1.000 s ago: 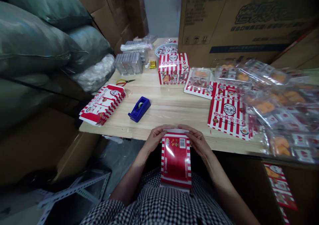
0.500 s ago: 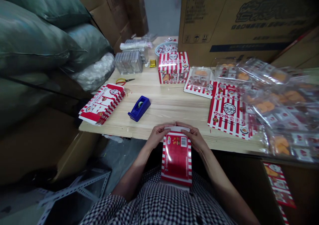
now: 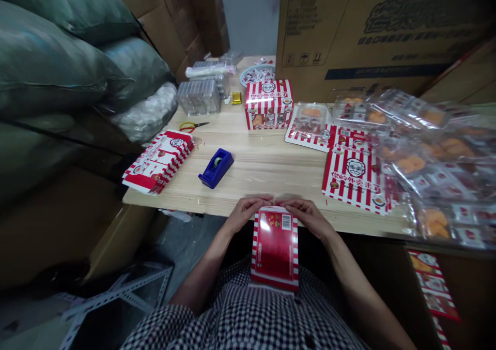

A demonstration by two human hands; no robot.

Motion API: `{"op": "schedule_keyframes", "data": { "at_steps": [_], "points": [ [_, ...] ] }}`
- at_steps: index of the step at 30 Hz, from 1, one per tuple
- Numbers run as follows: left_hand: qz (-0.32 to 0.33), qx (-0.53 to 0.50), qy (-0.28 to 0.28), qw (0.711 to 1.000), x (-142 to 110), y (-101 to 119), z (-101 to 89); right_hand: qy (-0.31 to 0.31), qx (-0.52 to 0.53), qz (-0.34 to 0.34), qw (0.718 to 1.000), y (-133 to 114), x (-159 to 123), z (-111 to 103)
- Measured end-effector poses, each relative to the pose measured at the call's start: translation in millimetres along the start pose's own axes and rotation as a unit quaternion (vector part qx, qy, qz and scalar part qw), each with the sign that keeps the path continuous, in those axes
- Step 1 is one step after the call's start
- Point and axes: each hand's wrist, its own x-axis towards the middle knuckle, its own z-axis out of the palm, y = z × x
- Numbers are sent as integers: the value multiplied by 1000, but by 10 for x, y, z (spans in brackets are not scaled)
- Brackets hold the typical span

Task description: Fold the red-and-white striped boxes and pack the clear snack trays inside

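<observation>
A red-and-white striped cardboard box (image 3: 274, 246), with a barcode near its top edge, leans against my lap at the table's front edge. My left hand (image 3: 247, 213) grips the upper left corner of the box, thumb on the near side. At the upper right corner, my right hand (image 3: 306, 215) pinches it the same way, its fingertips slightly blurred. The far side of the box and what it holds are hidden. Beyond my hands on the table sits a blue tape dispenser (image 3: 216, 168).
Folded striped boxes (image 3: 160, 161) are stacked at left, near scissors (image 3: 194, 126). An assembled striped box (image 3: 268, 104) stands at the back. Flat striped cardboard (image 3: 353, 177) and clear packs of orange toy food (image 3: 436, 223) cover the right. A large carton (image 3: 372, 40) rises behind.
The white flap at the top of the box stood up half a second ago and now is folded down out of sight. Both hands stay at the top corners, fingers shifting slightly.
</observation>
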Motion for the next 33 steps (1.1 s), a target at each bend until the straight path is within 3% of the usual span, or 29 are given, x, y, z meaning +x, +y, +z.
{"op": "schedule_keyframes", "data": {
  "at_steps": [8, 12, 25, 30, 33],
  "points": [
    [-63, 56, 0, 996, 167, 212, -67, 7, -13, 19, 1000, -132, 97, 3],
    [-63, 64, -1, 996, 191, 261, -71, 4, -11, 21, 1000, -115, 130, 6],
    [-79, 110, -28, 990, 152, 135, -85, -57, -43, 36, 997, -62, 145, -136],
    [-24, 207, -108, 972, 30, 379, -90, -75, -64, 37, 994, -123, -47, -146],
    [19, 246, -127, 961, -123, 503, -45, -65, -100, 7, 993, -131, -220, -121]
  ]
}}
